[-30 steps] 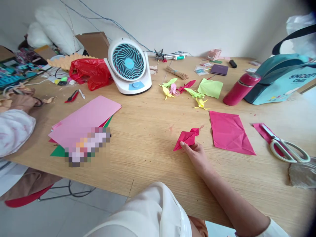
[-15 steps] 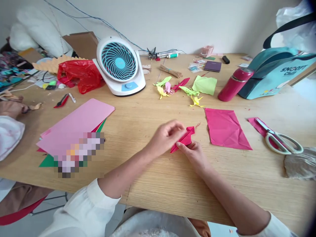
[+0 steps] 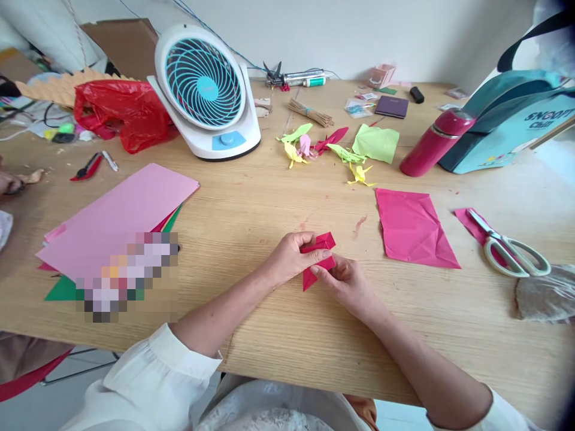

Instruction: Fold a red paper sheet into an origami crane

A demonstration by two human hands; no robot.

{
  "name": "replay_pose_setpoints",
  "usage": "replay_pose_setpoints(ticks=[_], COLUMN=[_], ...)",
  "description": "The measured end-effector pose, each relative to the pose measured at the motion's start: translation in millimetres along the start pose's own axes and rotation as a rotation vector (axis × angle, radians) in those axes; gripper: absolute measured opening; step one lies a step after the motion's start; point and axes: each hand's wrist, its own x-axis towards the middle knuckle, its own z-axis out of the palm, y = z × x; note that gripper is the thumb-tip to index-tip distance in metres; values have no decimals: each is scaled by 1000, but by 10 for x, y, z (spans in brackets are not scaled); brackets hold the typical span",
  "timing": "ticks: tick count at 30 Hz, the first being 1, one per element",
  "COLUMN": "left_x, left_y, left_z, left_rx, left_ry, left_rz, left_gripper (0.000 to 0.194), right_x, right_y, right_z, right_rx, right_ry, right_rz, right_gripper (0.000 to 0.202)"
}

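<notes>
A small folded piece of red paper [image 3: 324,241] is held between my two hands above the wooden table. My left hand [image 3: 294,257] pinches its upper left part, with the thumb lying across the front. From the right, my right hand [image 3: 348,281] grips the lower part between thumb and fingers; some fingertips are hidden behind the paper. To the right, a creased pink-red sheet [image 3: 415,227] lies flat. Beyond my hands are folded paper figures, among them a yellow one [image 3: 359,173], beside a light green sheet [image 3: 376,143].
White-handled scissors [image 3: 512,251] lie at the right over a red paper scrap. A red bottle [image 3: 435,143] and teal bag [image 3: 507,126] stand behind. At left are pink sheets [image 3: 121,215], a fan [image 3: 206,90], a red plastic bag [image 3: 121,114] and another person's hand [image 3: 9,181].
My left hand has come down onto the paper and now pinches it. The folded paper has shifted slightly left and turned. The view has also shifted.
</notes>
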Motion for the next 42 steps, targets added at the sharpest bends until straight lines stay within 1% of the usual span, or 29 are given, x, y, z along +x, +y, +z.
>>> replay_pose_setpoints(ticks=[4,6,9,12,15,20,25,27,30,34,36,39,42], left_x=[-3,-7,-15,-21,-18,-5,-1,-3,-15,-40,-43,-30,-16], left_y=[14,11,3,13,45,89,91,97,108,84,54,7,-26], left_z=[5,13,41,78,98,69,48,42,36,44,48,39,17], left_rx=[-120,-176,-216,-241,-286,-359,-397,-415,-418,-365,-341,-310,-267], left_ry=[0,-7,-7,40,120,220,264,257,194,56,10,-1,-2], left_rz=[-22,-32,-33,-21,-6,-4,-5,-12,-19,-50,-66,-52,-21], left_gripper=[37,38,38,36,34,32,33,33,32,32,33,33,33], right_x=[-6,-1,8,9,1,-12,-15,-15,-10,4,9,11,15], right_y=[-41,-36,-27,-36,-59,-55,-44,-78,-136,-106,-57,-19,-41], right_z=[-35,-41,-41,-42,-45,-43,-46,-49,-58,-66,-66,-66,-71], right_rx=[-38,-52,-68,-82,-96,-85,-77,-76,-63,-14,0,12,45], right_ry=[-46,-62,-72,-94,-124,-204,-244,-244,-230,-84,-48,-60,-52], right_rz=[-2,1,9,11,-4,-46,-56,-53,-41,5,19,22,28], right_gripper=[51,57,61,63,61,47,41,45,49,52,52,51,50])
